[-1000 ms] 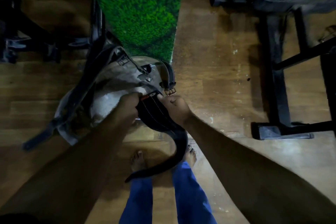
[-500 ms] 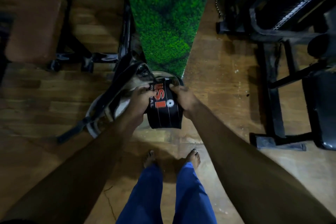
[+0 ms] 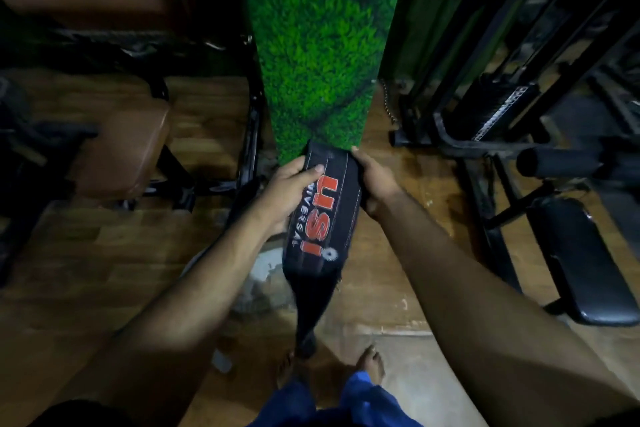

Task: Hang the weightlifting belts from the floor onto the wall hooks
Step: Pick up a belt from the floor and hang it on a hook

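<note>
I hold a black weightlifting belt (image 3: 322, 225) with red and white lettering in front of me. My left hand (image 3: 289, 192) grips its left edge near the top. My right hand (image 3: 375, 184) grips its right edge. The belt's narrow tail hangs straight down toward my bare feet (image 3: 372, 362). Another dark belt (image 3: 242, 204) lies on the floor just behind my left wrist, mostly hidden by my arm. No wall hooks are in view.
A pillar covered in green artificial grass (image 3: 322, 45) rises straight ahead. Brown padded benches (image 3: 124, 152) stand at the left. Black machine frames (image 3: 485, 107) and a black padded bench (image 3: 581, 263) fill the right. The floor (image 3: 86, 270) is wood.
I have stood up and lifted the belt off the floor pile with both hands. Its printed face has turned toward me and its tail now hangs free. The view has tilted up the pillar.
</note>
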Demonstrator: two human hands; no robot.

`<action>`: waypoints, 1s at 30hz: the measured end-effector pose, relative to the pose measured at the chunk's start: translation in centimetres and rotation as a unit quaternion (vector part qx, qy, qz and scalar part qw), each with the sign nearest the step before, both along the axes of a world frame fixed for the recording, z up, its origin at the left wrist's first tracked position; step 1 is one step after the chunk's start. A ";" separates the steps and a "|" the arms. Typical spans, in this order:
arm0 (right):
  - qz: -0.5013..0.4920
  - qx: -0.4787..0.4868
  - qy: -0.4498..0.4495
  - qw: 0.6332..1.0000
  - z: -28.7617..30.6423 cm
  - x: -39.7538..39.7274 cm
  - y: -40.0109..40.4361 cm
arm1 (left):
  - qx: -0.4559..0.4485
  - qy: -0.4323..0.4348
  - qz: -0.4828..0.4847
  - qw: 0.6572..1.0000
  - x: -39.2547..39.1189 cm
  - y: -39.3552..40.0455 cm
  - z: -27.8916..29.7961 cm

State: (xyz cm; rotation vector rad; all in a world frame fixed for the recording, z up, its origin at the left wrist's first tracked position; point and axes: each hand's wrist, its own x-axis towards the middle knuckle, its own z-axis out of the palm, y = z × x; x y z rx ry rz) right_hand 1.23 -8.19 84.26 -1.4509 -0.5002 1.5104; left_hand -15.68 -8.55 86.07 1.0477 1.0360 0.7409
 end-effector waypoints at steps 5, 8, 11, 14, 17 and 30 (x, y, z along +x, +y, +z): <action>0.023 0.102 0.013 0.994 4.2 -0.6 -0.2 | 0.007 0.005 0.065 0.998 0.5 0.6 3.5; 0.024 0.137 -0.005 0.990 6.3 -0.7 -0.1 | -0.020 -0.037 0.154 0.987 1.3 2.7 6.6; 0.021 0.090 -0.024 0.995 8.8 0.9 0.6 | 0.083 0.009 0.157 0.984 1.6 3.5 7.9; 0.075 0.022 0.031 0.996 11.0 2.1 1.6 | 0.165 -0.004 0.124 0.978 2.1 3.1 9.2; 0.066 0.013 0.046 0.997 12.6 2.1 2.8 | 0.170 -0.031 0.105 0.979 2.7 2.7 10.2; 0.092 0.146 0.010 0.985 17.7 4.3 4.6 | 0.229 0.005 0.178 0.957 5.7 5.5 15.6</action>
